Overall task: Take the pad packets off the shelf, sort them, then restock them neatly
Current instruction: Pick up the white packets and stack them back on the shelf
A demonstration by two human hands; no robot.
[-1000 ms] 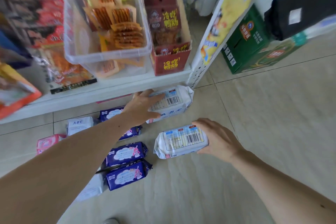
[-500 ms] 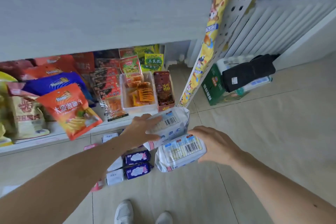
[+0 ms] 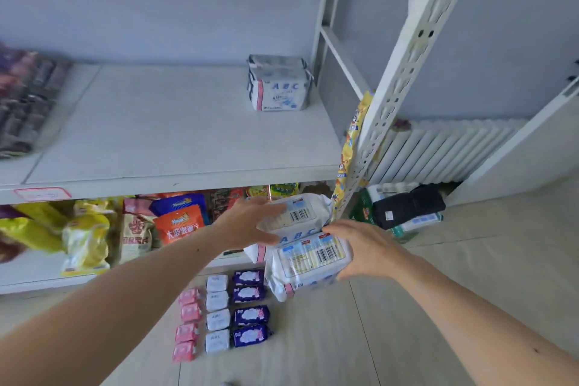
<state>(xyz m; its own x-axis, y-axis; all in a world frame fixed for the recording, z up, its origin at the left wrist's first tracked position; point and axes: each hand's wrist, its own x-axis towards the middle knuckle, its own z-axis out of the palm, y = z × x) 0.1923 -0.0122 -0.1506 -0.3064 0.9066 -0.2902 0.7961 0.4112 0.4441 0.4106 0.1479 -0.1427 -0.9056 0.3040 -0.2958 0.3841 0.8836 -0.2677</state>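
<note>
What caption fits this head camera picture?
Each hand lifts a white pad packet toward the shelf.

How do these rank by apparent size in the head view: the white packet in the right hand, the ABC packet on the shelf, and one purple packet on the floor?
1. White packet in the right hand: largest, though nearness to the camera inflates it.
2. ABC packet on the shelf.
3. Purple packet on the floor: smallest.

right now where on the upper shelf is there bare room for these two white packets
The upper shelf lies bare from the blurred dark packs at its left end to the ABC stack by the right upright, and along the front edge. The snack shelf below is crowded. Left hand and right hand each hold a white packet.
</note>
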